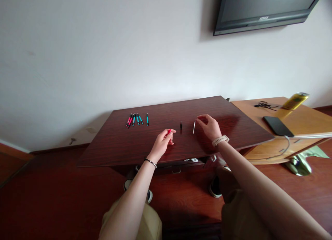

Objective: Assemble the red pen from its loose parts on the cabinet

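Your right hand [211, 126] reaches over the dark table [116, 146], fingers pinched on the top end of a thin white rod [194, 127] that stands tilted near the middle. Just beside it to the left stands a small black cap [181, 125]. Your left hand [164, 141] rests loosely curled; something pink at its fingertips, possibly a pen part. Coloured pens [135, 120] lie grouped toward the far left edge.

A thin white refill [194, 127] is held tilted on the dark tabletop, with a small black cap [181, 125] standing just beside it.
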{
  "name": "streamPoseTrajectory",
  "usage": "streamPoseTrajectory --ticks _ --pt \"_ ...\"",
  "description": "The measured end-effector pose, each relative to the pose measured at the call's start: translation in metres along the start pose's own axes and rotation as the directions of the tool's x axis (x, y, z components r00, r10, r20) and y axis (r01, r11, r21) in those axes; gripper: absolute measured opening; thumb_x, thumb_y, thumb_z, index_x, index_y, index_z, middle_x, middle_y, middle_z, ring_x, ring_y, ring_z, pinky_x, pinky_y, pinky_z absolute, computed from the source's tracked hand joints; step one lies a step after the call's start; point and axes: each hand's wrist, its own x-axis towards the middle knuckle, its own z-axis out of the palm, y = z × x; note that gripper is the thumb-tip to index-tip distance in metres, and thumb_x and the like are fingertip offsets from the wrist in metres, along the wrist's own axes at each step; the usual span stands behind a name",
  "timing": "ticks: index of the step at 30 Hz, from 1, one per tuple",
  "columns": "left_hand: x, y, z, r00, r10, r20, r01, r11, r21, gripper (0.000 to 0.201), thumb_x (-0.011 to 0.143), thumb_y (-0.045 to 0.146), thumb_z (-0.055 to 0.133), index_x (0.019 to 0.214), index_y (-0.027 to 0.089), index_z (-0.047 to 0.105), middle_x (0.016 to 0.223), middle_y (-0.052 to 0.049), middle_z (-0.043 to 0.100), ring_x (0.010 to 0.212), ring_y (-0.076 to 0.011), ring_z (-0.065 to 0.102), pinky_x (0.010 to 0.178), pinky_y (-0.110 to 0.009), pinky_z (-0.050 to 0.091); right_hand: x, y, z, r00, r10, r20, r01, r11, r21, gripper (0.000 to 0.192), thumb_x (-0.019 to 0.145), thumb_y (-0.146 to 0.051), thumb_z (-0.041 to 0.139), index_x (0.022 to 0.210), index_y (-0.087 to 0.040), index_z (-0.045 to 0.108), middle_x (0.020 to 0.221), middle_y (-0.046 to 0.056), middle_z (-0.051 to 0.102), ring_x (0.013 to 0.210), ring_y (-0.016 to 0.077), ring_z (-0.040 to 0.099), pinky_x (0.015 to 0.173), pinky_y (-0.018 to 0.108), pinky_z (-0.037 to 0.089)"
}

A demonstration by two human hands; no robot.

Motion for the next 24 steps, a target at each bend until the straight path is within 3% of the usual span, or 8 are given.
streamPoseTrajectory --ticks 3,6,12,18,24 --pt "0.0 -0.002 0.0 1.0 0.018 0.017 -0.019 0.999 0.042 0.039 0.094 0.054 0.073 0.112 0.019 0.077 0.08 -0.002 0.056 0.073 -0.015 0.055 0.069 -0.028 0.057 0.001 0.004 -0.004 0.997 0.074 0.025 -0.077 0.985 0.153 0.028 0.088 -0.038 0.07 0.11 -0.02 0.068 0.099 0.01 0.08 0.092 0.025 0.076 0.087 0.041 0.061" --pt "0.001 -0.003 0.0 0.999 0.037 0.023 -0.039 0.996 0.081 0.04 0.096 0.055 0.07 0.112 0.02 0.077 0.08 -0.002 0.056 0.072 -0.0153 0.055 0.067 -0.028 0.057 -0.001 0.004 -0.006 0.992 0.101 0.079 -0.114 0.977 0.181 0.022 0.085 -0.032 0.068 0.104 -0.021 0.066 0.093 0.008 0.08 0.085 0.0238 0.076 0.082 0.039 0.062" --pt "0.002 -0.007 -0.001 0.997 0.071 0.034 -0.076 0.985 0.155 0.039 0.1 0.055 0.065 0.114 0.02 0.076 0.081 -0.002 0.056 0.07 -0.015 0.054 0.064 -0.026 0.053 -0.007 0.001 -0.002 0.992 0.047 0.118 -0.042 0.998 -0.04 0.017 0.081 -0.028 0.067 0.097 -0.023 0.068 0.091 0.004 0.078 0.082 0.0218 0.073 0.08 0.036 0.057" --pt "0.0 -0.004 0.003 0.996 0.085 0.029 -0.089 0.972 0.218 0.038 0.1 0.055 0.064 0.113 0.022 0.076 0.079 -0.002 0.056 0.07 -0.0155 0.054 0.061 -0.025 0.049 -0.01 -0.006 0.003 0.987 0.025 0.158 -0.004 0.991 -0.132 0.017 0.084 -0.026 0.063 0.1 -0.023 0.067 0.092 0.003 0.077 0.081 0.0208 0.071 0.08 0.034 0.054" --pt "-0.004 0.003 0.005 0.989 0.148 -0.025 -0.126 0.911 0.393 0.032 0.103 0.048 0.061 0.113 0.023 0.077 0.079 -0.003 0.064 0.071 -0.018 0.061 0.068 -0.028 0.049 -0.01 -0.009 0.004 0.986 0.047 0.161 -0.009 0.973 -0.23 0.022 0.089 -0.022 0.056 0.105 -0.023 0.069 0.097 0.006 0.079 0.085 0.0236 0.071 0.08 0.033 0.051"
